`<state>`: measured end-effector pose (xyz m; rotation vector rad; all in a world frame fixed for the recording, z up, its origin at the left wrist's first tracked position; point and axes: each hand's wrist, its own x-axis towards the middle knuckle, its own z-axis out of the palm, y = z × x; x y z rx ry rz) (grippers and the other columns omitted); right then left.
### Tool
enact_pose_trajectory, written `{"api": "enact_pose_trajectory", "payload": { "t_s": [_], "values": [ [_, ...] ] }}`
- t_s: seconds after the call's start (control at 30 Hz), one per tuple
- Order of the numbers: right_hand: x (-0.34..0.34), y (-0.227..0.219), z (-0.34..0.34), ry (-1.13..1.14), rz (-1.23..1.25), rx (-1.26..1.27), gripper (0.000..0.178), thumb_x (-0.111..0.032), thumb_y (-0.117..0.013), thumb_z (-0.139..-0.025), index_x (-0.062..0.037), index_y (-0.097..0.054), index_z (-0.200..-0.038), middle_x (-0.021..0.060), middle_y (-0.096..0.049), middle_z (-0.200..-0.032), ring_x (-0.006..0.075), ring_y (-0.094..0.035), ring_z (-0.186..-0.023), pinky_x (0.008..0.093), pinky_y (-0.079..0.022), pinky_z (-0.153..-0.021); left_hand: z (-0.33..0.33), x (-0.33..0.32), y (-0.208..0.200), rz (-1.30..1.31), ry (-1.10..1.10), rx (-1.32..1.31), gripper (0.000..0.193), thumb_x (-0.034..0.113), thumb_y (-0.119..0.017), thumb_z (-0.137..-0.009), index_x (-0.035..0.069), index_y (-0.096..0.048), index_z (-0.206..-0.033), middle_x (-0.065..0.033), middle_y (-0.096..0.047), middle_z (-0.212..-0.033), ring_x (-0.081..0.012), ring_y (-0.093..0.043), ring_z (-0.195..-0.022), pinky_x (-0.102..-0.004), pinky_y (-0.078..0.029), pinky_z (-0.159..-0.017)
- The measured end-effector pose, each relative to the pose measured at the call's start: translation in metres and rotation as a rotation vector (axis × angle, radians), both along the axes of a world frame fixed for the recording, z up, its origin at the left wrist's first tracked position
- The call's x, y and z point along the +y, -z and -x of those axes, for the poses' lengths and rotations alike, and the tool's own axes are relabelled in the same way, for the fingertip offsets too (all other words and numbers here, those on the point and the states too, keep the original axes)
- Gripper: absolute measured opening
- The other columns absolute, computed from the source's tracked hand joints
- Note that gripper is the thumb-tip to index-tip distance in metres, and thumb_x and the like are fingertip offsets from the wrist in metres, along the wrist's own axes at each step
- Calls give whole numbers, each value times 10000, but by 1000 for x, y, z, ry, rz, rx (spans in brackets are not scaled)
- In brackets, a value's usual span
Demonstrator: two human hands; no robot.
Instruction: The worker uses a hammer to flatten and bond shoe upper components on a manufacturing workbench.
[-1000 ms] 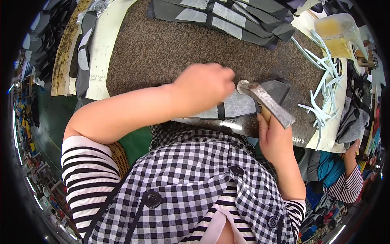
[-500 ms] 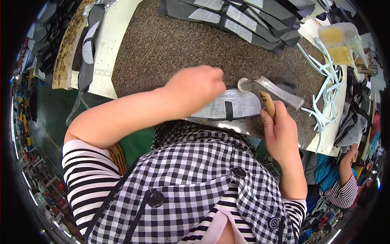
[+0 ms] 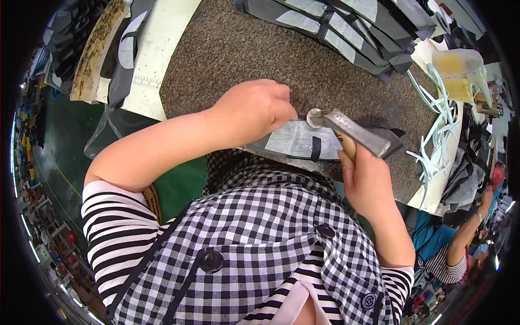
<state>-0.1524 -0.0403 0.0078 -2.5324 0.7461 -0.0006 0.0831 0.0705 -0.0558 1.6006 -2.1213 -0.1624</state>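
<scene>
Brown speckled surface point(image 3: 227, 59) carries everything. Stack of dark pieces point(image 3: 352, 40) at its far side; those show pale patches and dark bands too, though whether they're finished I can't tell. Loose pale-blue strips point(image 3: 432, 162) lie in a tangle at right, apart from the hands.

Dark piece point(image 3: 395, 135) being worked lies at the near edge, partly under the hammer. Hammer point(image 3: 374, 142): round face at the piece's far edge; can't tell if it's touching or just above. Right hand point(image 3: 368, 181) is closed round the wooden handle. Left hand point(image 3: 257, 111) is curled up by the piece's left part; can't tell if it pinches anything.

Progress: pale patch point(image 3: 292, 140) lies flat on the piece, black strip point(image 3: 316, 149) crosses it, so both look placed. Hammering looks under way, not finished; how much edge is left, can't tell.
</scene>
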Motion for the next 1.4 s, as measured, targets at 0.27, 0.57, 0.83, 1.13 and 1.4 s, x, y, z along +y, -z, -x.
{"api": "enact_pose_trajectory", "payload": {
  "t_s": [0.27, 0.57, 0.83, 1.13, 1.4],
  "values": [
    [-1, 3, -3, -42, 38, 30, 227, -166, -559, -902, -37, -548, -1088, 204, -623, -808, 409, -621, -759, 484, -490, -643, -1, 2, -3, 36, 53, -49, 211, 144, -643, -742, 100, -670, -946, -20, -552, -825, -206, -569, -794, -339, -507, -662],
    [-9, 2, 21, 84, 110, 24, 244, -148, -551, -910, -25, -570, -1120, 220, -625, -852, 425, -605, -756, 495, -483, -653, 34, -39, 4, 52, -114, 219, 111, 108, -641, -759, 63, -630, -860, -56, -539, -801, -250, -566, -781, -340, -501, -658],
    [-4, 8, 25, 75, 45, 74, 207, -152, -559, -900, -35, -547, -1071, 190, -615, -841, 407, -614, -746, 480, -496, -661, 19, -26, -12, -56, -32, 30, 224, 163, -613, -773, 111, -689, -977, -29, -595, -874, -216, -562, -844, -382, -443, -767],
    [-3, 0, 13, 17, -9, 83, 233, -121, -572, -895, -8, -542, -1096, 219, -625, -868, 414, -617, -773, 466, -500, -659, 6, -4, -14, -220, -125, 170, 191, 125, -621, -751, 112, -699, -925, -18, -608, -880, -214, -577, -883, -442, -409, -971],
    [2, 6, 1, -91, 1, 37, 264, -124, -584, -863, -7, -469, -1070, 207, -623, -829, 397, -627, -735, 479, -503, -643, -2, 10, -3, -22, -158, 150, 154, 151, -604, -756, 112, -681, -884, -2, -611, -857, -184, -580, -883, -482, -377, -1013]
  ]
}}
